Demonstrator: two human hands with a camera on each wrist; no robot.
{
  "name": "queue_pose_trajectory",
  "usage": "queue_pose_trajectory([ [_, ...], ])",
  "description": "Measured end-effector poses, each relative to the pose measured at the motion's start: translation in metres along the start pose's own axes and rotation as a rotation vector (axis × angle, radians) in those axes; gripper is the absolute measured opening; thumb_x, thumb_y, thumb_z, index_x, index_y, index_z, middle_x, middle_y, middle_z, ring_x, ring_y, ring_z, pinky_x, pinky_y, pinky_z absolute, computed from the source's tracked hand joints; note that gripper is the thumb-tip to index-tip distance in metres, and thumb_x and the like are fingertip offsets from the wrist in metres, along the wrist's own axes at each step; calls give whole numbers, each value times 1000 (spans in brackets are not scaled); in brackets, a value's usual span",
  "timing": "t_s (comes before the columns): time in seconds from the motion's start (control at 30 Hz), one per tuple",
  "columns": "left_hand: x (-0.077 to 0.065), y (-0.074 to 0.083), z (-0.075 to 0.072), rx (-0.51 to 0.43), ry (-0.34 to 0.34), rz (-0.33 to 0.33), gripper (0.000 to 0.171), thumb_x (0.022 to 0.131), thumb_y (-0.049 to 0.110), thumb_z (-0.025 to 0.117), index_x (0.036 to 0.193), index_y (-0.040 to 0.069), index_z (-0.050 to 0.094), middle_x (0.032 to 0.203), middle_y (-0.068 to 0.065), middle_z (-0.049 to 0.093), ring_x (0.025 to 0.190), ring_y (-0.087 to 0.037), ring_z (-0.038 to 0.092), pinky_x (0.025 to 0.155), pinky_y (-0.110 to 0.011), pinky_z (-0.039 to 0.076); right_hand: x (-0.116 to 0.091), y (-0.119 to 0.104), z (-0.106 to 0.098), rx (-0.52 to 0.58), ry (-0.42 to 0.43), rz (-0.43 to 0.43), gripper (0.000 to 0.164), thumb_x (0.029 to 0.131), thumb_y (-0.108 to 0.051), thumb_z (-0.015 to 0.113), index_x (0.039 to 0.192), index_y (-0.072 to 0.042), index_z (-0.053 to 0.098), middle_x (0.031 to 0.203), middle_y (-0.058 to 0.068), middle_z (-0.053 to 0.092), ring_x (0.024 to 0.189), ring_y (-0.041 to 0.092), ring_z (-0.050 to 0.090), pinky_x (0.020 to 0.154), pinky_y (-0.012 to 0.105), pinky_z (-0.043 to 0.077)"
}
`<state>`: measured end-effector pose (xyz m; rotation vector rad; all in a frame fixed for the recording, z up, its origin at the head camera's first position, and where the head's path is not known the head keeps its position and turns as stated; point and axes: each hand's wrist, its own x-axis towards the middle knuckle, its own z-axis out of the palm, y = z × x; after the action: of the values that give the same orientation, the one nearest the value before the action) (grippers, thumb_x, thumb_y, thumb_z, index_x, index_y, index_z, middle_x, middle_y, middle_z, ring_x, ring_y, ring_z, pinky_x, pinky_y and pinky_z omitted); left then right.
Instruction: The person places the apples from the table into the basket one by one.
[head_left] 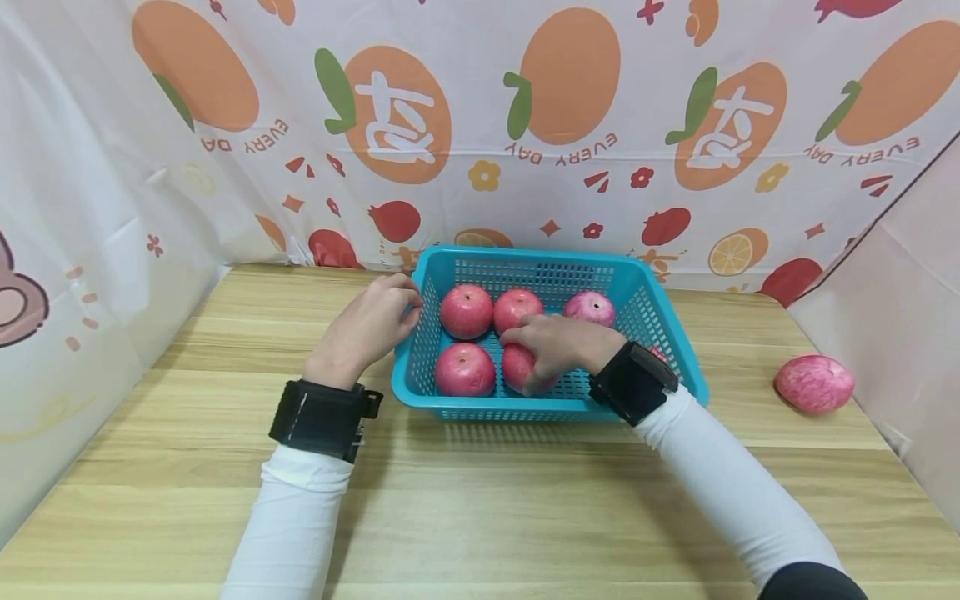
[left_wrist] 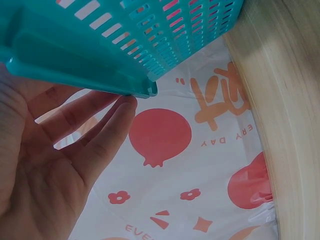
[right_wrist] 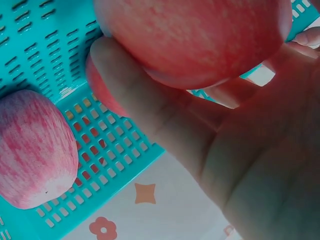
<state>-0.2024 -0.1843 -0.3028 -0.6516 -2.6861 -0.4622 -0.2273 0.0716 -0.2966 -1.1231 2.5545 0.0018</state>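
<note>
In the head view my right hand (head_left: 558,346) reaches into a blue plastic basket (head_left: 405,379) and grips a red apple (head_left: 517,367) near the front wall. The right wrist view shows the thumb along the side of this apple (right_wrist: 200,40). My left hand (head_left: 367,325) is at the basket's left rim, its fingertips against the edge and nothing else in it. From the left wrist, the fingers (left_wrist: 112,132) lie along the rim (left_wrist: 75,75), partly hidden by it. Other apples stand around the held one: two at the back left (head_left: 467,311), one at the front left (head_left: 465,371).
A paler streaked apple (head_left: 588,307) sits in the basket's back right, and a bit of red shows behind the right wrist. Another streaked apple (head_left: 814,384) lies on the wooden table (head_left: 525,517) to the right. A fruit-print cloth (head_left: 480,200) hangs behind the basket.
</note>
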Motion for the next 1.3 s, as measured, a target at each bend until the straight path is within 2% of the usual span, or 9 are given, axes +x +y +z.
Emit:
queue_pose_trajectory([
  [0.37, 2, -1, 0, -1, 2, 8, 19, 77, 6, 68, 93, -4, 66, 97, -15, 59, 91, -28, 51, 78, -41, 52, 1, 2, 1, 46, -76, 72, 66, 75, -28, 72, 133, -18, 42, 126, 4, 41, 105, 17, 39, 76, 35, 52],
  [0.93, 2, 1, 1, 8, -2, 16, 16, 77, 5, 66, 91, -4, 66, 95, -15, 59, 91, -28, 52, 79, -41, 52, 1, 0, 2, 44, -86, 64, 65, 74, -26, 73, 131, -17, 43, 121, 2, 45, 102, 15, 40, 74, 30, 52],
  [1.3, 0, 0, 1, 6, -2, -4, 18, 77, 6, 67, 93, -4, 66, 97, -16, 59, 91, -28, 51, 79, -41, 52, 2, -2, 1, 41, -73, 43, 62, 73, -26, 74, 127, -17, 46, 113, 0, 47, 98, 13, 41, 69, 26, 51],
])
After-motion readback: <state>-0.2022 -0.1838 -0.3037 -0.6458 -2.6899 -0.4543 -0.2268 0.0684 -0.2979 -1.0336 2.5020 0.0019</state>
